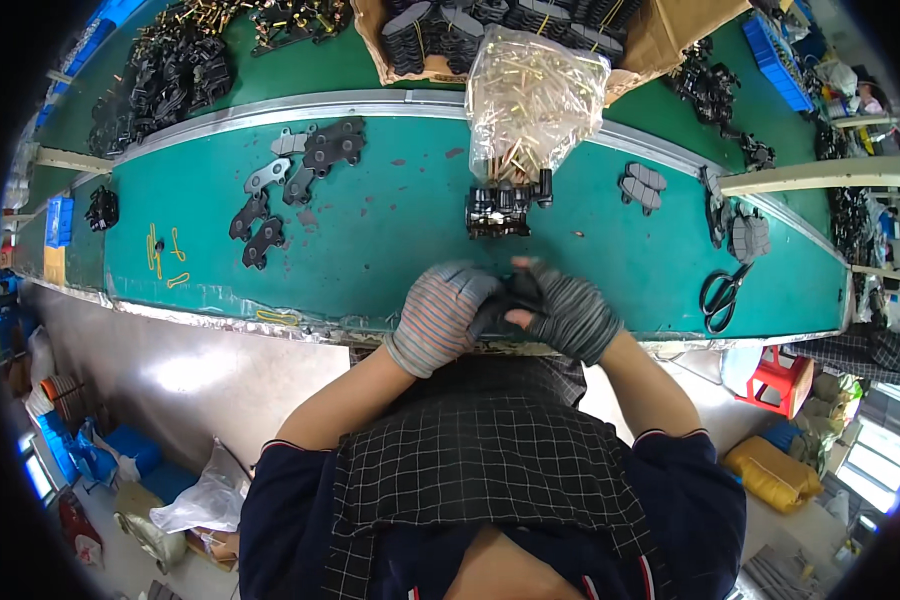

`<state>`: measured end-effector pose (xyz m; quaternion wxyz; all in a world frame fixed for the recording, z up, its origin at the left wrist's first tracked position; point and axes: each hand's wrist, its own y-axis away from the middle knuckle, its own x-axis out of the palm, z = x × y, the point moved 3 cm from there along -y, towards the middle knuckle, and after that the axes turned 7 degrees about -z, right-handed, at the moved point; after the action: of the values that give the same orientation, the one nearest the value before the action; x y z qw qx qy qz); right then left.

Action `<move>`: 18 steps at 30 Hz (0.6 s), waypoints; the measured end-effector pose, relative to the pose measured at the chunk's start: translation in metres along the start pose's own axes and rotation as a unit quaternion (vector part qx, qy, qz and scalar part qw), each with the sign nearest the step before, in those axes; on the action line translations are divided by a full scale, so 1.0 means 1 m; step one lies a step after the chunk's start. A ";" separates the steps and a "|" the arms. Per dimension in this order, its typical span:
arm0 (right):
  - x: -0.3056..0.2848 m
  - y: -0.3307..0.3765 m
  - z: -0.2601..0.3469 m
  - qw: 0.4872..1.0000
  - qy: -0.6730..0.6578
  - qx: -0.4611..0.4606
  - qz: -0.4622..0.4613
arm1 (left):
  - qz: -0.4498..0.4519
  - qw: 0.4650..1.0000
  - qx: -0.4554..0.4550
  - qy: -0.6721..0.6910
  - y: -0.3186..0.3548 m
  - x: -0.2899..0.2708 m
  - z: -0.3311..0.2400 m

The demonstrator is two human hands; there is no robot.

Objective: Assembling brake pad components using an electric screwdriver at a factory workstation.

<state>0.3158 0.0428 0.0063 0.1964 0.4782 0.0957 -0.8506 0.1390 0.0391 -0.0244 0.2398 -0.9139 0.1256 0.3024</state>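
Observation:
Both hands wear striped knit gloves and meet at the bench's near edge. My left hand point(438, 318) is closed round one side of a small black part point(510, 296), whose exact kind is blurred and half covered. On its other side, my right hand point(578, 316) grips it, with bare thumb and fingertip showing. Just beyond the hands stands a black brake caliper point(500, 212). Touching its far side is a clear plastic bag point(535, 95) full of brass-coloured pins or bolts. Several dark brake pads point(264, 243) lie to the left, and a pair of grey pads point(642, 188) to the right.
Black scissors point(722, 298) and another grey pad point(749, 238) lie at the right of the green bench point(390, 230). Yellow rubber bands point(153, 250) lie at the left. Beyond the metal rail point(370, 102) stand a cardboard box point(645, 50) of brake pads and a heap of black calipers point(175, 85).

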 end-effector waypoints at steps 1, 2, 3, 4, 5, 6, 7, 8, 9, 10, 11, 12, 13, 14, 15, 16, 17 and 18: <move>0.003 0.004 -0.001 0.993 -0.069 0.063 0.074 | 0.000 1.000 0.001 -0.011 0.001 -0.002 -0.001; 0.002 0.002 0.002 0.993 -0.067 0.061 0.074 | 0.001 1.000 0.002 -0.023 0.003 -0.003 -0.002; 0.000 -0.004 0.010 0.993 0.004 0.051 0.106 | 0.002 0.999 0.002 -0.037 0.003 -0.005 -0.003; -0.002 -0.009 0.019 0.987 0.074 0.040 0.136 | 0.001 0.999 0.002 -0.041 0.002 -0.010 -0.007; -0.002 -0.011 0.022 0.975 0.146 0.033 0.164 | 0.024 0.996 0.002 -0.086 -0.004 -0.017 -0.014; 0.000 -0.009 0.021 0.975 0.146 0.034 0.162 | 0.046 0.990 0.002 -0.130 -0.009 -0.024 -0.022; 0.002 -0.007 0.019 0.981 0.152 0.019 0.118 | 0.069 0.982 0.002 -0.175 -0.011 -0.027 -0.025; 0.003 -0.007 0.018 0.985 0.158 -0.003 0.073 | 0.067 0.981 0.002 -0.180 -0.009 -0.028 -0.023; 0.004 -0.008 0.016 0.986 0.163 -0.025 0.028 | 0.073 0.980 0.004 -0.186 -0.006 -0.026 -0.017; 0.006 -0.006 0.009 0.986 0.163 -0.028 0.027 | 0.079 0.979 0.006 -0.189 -0.003 -0.023 -0.014; 0.006 -0.003 -0.001 0.993 0.107 -0.043 -0.003 | 0.086 0.978 0.008 -0.191 -0.001 -0.021 -0.011; 0.006 0.000 -0.010 0.997 0.050 -0.057 -0.033 | 0.086 0.978 0.006 -0.191 -0.001 -0.020 -0.008; 0.006 0.008 -0.013 0.996 -0.011 -0.064 -0.059 | 0.075 0.980 0.001 -0.183 -0.002 -0.020 -0.007; 0.010 0.004 -0.015 0.997 -0.015 -0.056 -0.055 | 0.065 0.982 -0.005 -0.175 -0.004 -0.019 -0.005; 0.012 -0.003 -0.016 0.993 -0.049 -0.046 -0.092 | 0.056 0.984 -0.012 -0.166 -0.004 -0.018 -0.005; 0.013 -0.006 -0.018 0.988 -0.083 -0.033 -0.129 | 0.066 0.985 -0.016 -0.160 -0.007 -0.020 -0.003; 0.013 -0.002 -0.019 0.988 -0.087 -0.022 -0.124 | 0.061 0.987 -0.036 -0.147 -0.012 -0.025 0.001; 0.009 -0.006 -0.019 0.988 -0.049 -0.038 -0.139 | 0.050 0.987 -0.055 -0.140 -0.017 -0.028 0.006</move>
<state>0.3237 0.0523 -0.0117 0.0988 0.4100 0.1831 -0.8881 0.1204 0.0594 -0.0053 0.1892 -0.8669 0.1199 0.4453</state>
